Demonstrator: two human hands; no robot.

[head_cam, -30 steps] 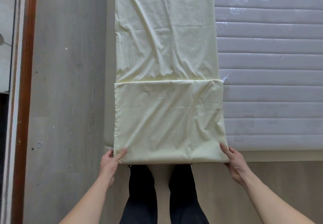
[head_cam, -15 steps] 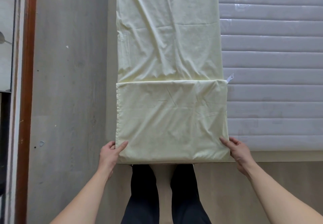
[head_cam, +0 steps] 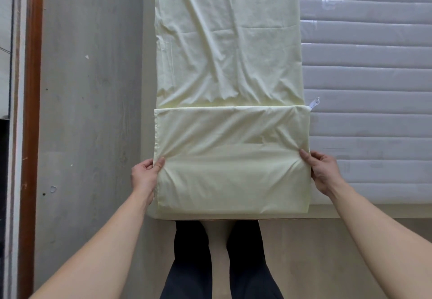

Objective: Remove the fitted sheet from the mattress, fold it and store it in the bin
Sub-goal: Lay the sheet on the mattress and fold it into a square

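Note:
The pale yellow fitted sheet [head_cam: 229, 48] lies as a long narrow strip along the left part of the grey quilted mattress [head_cam: 369, 88]. Its near end is folded over into a thicker flap [head_cam: 231, 158] that reaches the mattress's front edge. My left hand [head_cam: 146, 173] pinches the flap's left edge about halfway up, thumb on top. My right hand [head_cam: 321, 170] pinches the flap's right edge at the same height. The cloth puckers at both grips. A small white tag [head_cam: 313, 103] sticks out at the flap's far right corner. No bin is in view.
Grey floor [head_cam: 93, 111] runs along the left of the mattress, bordered by a brown wooden frame [head_cam: 31, 111]. My legs in dark trousers [head_cam: 217, 259] stand right at the mattress's front edge. The bare mattress surface stretches to the right.
Both hands slid from the flap's near corners up along its side edges to mid-height and now pinch the cloth there, raising creases.

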